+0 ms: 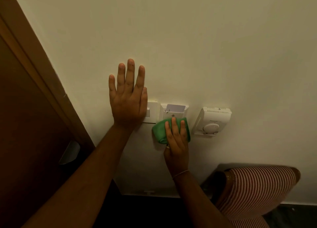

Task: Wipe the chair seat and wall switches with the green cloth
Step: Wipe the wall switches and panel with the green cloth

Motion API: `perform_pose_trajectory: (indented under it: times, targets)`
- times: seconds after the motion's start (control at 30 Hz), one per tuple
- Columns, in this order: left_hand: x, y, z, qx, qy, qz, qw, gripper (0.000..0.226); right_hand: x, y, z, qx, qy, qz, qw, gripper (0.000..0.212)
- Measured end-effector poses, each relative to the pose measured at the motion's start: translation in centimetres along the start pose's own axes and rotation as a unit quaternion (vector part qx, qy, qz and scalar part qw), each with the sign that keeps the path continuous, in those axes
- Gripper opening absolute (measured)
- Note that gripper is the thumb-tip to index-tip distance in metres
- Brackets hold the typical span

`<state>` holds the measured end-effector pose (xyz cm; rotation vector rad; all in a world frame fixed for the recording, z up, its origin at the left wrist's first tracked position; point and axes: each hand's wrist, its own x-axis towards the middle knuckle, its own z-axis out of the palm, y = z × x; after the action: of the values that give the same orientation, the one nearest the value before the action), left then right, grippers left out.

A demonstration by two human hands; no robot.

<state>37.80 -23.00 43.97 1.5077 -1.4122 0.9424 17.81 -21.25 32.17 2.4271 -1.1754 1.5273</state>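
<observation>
My left hand [127, 97] lies flat and open against the cream wall, fingers up, its edge covering part of a white light switch [151, 112]. Right of that switch is a white key-card holder [173, 112] with a card in its slot. My right hand [176, 138] presses the bunched green cloth [160, 131] against the lower part of the card holder. A white thermostat [211, 121] with a round dial hangs further right, untouched. The chair [257, 188], with red-and-white striped fabric, shows at the lower right.
A brown wooden door and its frame [34, 83] fill the left side, with a metal handle [70, 153] low down. A dark floor runs along the bottom. Bare wall spreads above the switches.
</observation>
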Motion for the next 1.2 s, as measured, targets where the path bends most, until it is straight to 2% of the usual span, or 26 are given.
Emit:
perform_pose_trajectory:
  times: [0.17,0.23,0.33,0.47,0.6,0.8,0.87,1.03,1.13,1.2]
  targets:
    - [-0.2,0.0,-0.1,0.004,-0.001,0.0,1.0,0.066,2.8,-2.3,-0.2,0.054,0.041,-0.036,0.997,0.061]
    - [-0.1,0.0,0.0,0.014,0.004,0.005,1.0,0.066,3.9,-3.2,0.1,0.059,0.048,-0.055,0.996,0.06]
    - [-0.2,-0.1,0.1,0.013,0.005,0.003,1.0,0.066,3.7,-3.1,0.6,0.045,0.032,-0.06,0.997,0.063]
    - [-0.2,0.0,0.1,0.009,0.001,0.007,1.0,0.067,1.4,0.1,-0.2,-0.016,-0.017,-0.099,0.995,0.048]
    - [-0.4,0.0,0.4,0.027,0.009,0.004,1.0,0.066,1.1,1.5,-1.5,-0.014,0.006,-0.036,0.999,0.065]
    - [-0.4,0.0,0.2,0.016,0.017,0.01,1.0,0.067,1.5,-1.0,-0.6,0.043,0.042,0.034,0.998,0.065]
    - [-0.4,-0.1,0.1,0.022,0.016,0.02,0.999,0.068,2.0,-2.2,0.2,0.056,0.043,0.021,0.997,0.064]
    - [-0.3,-0.4,0.3,0.037,0.023,0.016,0.999,0.072,3.1,-3.2,1.1,0.04,0.005,-0.087,0.995,0.06]
    - [-0.4,-0.4,0.2,0.037,0.018,0.016,0.999,0.071,3.1,-1.9,0.3,0.007,0.009,-0.1,0.995,0.065]
    - [-0.4,-0.3,0.1,0.034,0.012,0.019,0.999,0.069,2.6,-1.0,-0.3,0.008,0.024,-0.067,0.997,0.057]
